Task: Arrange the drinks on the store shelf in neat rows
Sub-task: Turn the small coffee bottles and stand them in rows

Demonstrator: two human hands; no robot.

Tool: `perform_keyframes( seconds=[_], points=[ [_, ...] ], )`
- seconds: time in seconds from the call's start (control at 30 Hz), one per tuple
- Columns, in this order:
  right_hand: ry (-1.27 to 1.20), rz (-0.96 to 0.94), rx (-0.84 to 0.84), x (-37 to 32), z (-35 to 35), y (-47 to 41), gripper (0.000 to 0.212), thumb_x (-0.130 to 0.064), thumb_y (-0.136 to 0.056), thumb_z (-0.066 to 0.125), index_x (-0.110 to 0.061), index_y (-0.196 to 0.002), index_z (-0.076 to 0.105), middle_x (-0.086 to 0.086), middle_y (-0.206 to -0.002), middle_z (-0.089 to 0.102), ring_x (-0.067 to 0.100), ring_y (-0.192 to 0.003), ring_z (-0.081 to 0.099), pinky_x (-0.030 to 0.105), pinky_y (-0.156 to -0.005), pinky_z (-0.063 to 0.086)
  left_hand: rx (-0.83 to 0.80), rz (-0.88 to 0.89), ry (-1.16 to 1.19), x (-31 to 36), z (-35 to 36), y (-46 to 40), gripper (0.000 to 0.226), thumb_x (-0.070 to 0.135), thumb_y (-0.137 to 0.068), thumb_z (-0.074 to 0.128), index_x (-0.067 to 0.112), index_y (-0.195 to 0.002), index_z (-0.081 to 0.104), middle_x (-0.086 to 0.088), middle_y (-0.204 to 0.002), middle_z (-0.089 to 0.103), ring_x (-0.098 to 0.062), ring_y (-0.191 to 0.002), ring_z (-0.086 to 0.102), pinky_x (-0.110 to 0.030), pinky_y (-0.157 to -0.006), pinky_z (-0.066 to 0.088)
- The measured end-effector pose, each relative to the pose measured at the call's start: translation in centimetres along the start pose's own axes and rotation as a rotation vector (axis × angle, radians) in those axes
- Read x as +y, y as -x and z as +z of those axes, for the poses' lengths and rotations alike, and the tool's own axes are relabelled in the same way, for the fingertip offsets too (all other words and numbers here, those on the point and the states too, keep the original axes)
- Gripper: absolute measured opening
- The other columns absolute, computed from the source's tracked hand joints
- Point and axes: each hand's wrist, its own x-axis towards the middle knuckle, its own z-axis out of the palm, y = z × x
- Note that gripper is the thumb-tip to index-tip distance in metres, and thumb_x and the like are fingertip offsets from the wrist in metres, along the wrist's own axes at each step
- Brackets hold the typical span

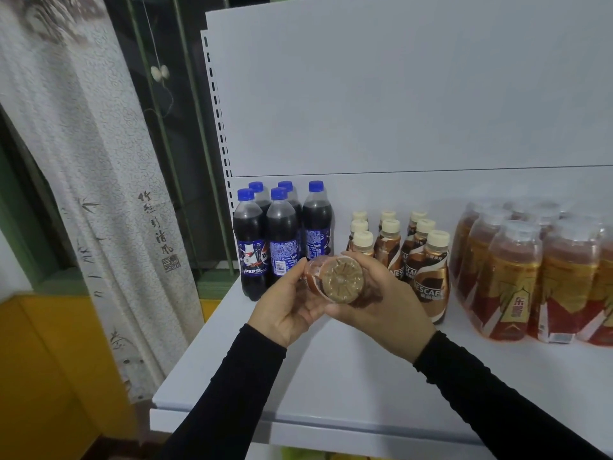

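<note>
White store shelf [331,376], white back panel; patterned curtain [99,194] at left. Stock, left to right: Pepsi bottles [282,234], Nescafé bottles [428,270], shrink-wrapped tea bottles [517,280]. One coffee bottle [341,280] held above the shelf, base toward the camera, left hand [285,310] and right hand [381,303] fingers curled round it.

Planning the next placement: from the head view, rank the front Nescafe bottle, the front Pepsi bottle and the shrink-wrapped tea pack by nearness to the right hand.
1. Front Nescafe bottle: right beside the right hand, just to its right.
2. Front Pepsi bottle: to the left, beyond the left hand.
3. Shrink-wrapped tea pack: far right on the shelf.
</note>
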Motion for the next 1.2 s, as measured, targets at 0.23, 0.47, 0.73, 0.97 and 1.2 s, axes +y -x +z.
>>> perform_keyframes(
  seconds=[0.23,0.47,0.73,0.97,1.2],
  points=[
    [-0.078,0.188,-0.136,1.3,-0.7,0.8,0.059,-0.090,-0.069,0.046,-0.066,-0.121,0.032,-0.042,-0.108,0.056,-0.013,-0.104,0.059,0.012,-0.085,0.048,-0.139,0.313,-0.266,0.6,0.3,0.0,0.045,0.009,-0.087,0.071,0.014,-0.129,0.057,-0.009,-0.100,0.075,-0.024,-0.087,0.073,-0.041,-0.070,0.059],
    [-0.032,0.298,-0.045,3.9,-1.7,2.2,0.050,-0.039,-0.075,0.078,-0.046,-0.115,0.051,-0.020,-0.109,0.067,-0.005,-0.101,0.063,0.017,-0.084,0.052,-0.366,0.563,-0.689,0.0,2.3,1.0,0.042,-0.005,-0.087,0.069,0.016,-0.123,0.062,-0.002,-0.114,0.074,-0.015,-0.109,0.068,-0.031,-0.094,0.055],
    [0.085,0.295,0.090,5.0,-2.8,3.3,0.062,-0.029,-0.073,0.084,-0.051,-0.109,0.039,-0.028,-0.112,0.055,-0.005,-0.102,0.057,0.005,-0.078,0.045,-0.508,0.709,-0.935,0.6,4.6,1.8,0.033,0.003,-0.080,0.080,0.023,-0.106,0.072,0.007,-0.106,0.075,-0.010,-0.104,0.069,-0.029,-0.091,0.057],
    [0.157,0.291,0.123,5.3,-3.8,3.5,0.064,-0.031,-0.073,0.085,-0.053,-0.108,0.036,-0.038,-0.111,0.047,-0.014,-0.102,0.050,0.003,-0.078,0.040,-0.587,0.736,-0.969,0.0,5.0,1.7,0.038,0.003,-0.076,0.083,0.026,-0.103,0.072,0.006,-0.105,0.075,-0.011,-0.102,0.070,-0.025,-0.086,0.056],
    [0.144,0.334,0.047,6.2,-3.8,3.8,0.061,-0.039,-0.075,0.080,-0.050,-0.121,0.041,-0.025,-0.116,0.059,-0.002,-0.106,0.059,0.011,-0.084,0.047,-0.483,0.971,-1.391,1.1,6.4,1.5,0.039,0.022,-0.090,0.073,0.025,-0.129,0.066,0.015,-0.116,0.066,0.004,-0.106,0.059,-0.013,-0.090,0.046]
  ],
)
